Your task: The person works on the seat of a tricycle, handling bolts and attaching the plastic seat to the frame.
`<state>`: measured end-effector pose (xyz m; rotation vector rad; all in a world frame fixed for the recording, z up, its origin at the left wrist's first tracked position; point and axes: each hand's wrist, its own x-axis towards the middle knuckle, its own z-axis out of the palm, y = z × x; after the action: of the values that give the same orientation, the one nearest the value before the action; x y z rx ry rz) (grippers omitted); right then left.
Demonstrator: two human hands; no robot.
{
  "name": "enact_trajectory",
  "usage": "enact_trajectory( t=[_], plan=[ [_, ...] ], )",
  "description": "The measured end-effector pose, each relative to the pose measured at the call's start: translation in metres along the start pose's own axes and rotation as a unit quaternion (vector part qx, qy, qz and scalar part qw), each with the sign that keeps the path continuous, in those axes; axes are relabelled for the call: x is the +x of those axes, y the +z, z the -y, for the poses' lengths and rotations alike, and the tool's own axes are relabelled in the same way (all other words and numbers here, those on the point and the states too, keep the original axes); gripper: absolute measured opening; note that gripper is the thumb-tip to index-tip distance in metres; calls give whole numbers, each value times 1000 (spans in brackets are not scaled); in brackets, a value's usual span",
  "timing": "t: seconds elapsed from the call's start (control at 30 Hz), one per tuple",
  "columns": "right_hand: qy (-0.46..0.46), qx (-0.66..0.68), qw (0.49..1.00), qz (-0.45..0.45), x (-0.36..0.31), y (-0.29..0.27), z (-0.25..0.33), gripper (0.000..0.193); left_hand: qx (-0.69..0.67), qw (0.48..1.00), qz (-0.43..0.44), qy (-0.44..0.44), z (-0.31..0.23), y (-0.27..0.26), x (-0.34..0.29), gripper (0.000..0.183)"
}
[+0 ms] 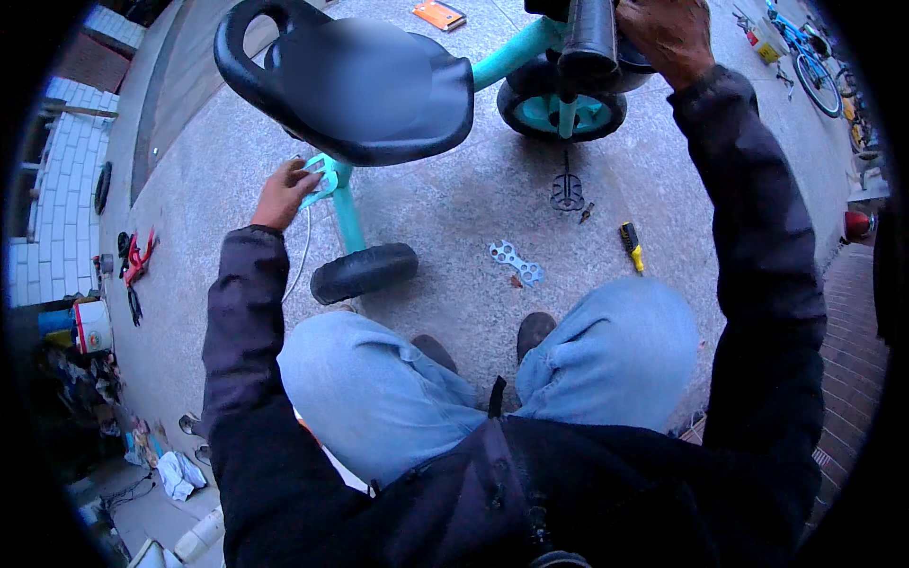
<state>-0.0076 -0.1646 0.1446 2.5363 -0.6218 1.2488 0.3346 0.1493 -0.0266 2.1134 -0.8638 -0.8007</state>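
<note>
A child's tricycle with a teal frame point(348, 213) and a black seat point(417, 104) stands before me, its seat at the upper left. My left hand point(282, 194) holds a teal bracket point(324, 180) by the rear wheel point(365, 273), fingers closed on its edge. At the top right, my right hand point(670, 38) is curled beside the black handlebar grip point(589, 40), above the front wheel point(606, 115). Its fingertips are partly hidden, and what they hold cannot be made out. Below the front wheel lies a black pedal point(567, 192).
On the stone ground between my feet and the tricycle lie a flat silver multi-hole wrench point(516, 263) and a yellow-black screwdriver point(632, 248). An orange box point(438, 14) lies beyond the seat. A blue bicycle point(812, 71) stands far right, and a red object point(140, 254) lies far left.
</note>
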Motion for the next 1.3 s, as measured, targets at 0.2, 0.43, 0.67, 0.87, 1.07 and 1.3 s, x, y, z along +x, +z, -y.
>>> enact_trajectory(
  t=[0.2,0.43,0.67,0.87,1.07,1.3],
  plan=[
    [84,-4,992,-89,-105,10,-3,32,282,954,-13,100,32,30,4,54],
    [339,129,927,93,-195,10,52,59,370,916,-29,150,29,33,15,71],
    [321,134,868,355,-231,51,95,84,406,888,-99,193,67,33,24,59],
    [292,118,863,395,-244,68,103,84,414,894,-84,148,74,30,-17,39],
    [202,78,923,317,-288,102,83,75,353,920,-89,144,85,21,-61,39],
    [274,46,887,368,-279,104,38,57,383,922,-16,51,99,-7,-76,54]
  ],
)
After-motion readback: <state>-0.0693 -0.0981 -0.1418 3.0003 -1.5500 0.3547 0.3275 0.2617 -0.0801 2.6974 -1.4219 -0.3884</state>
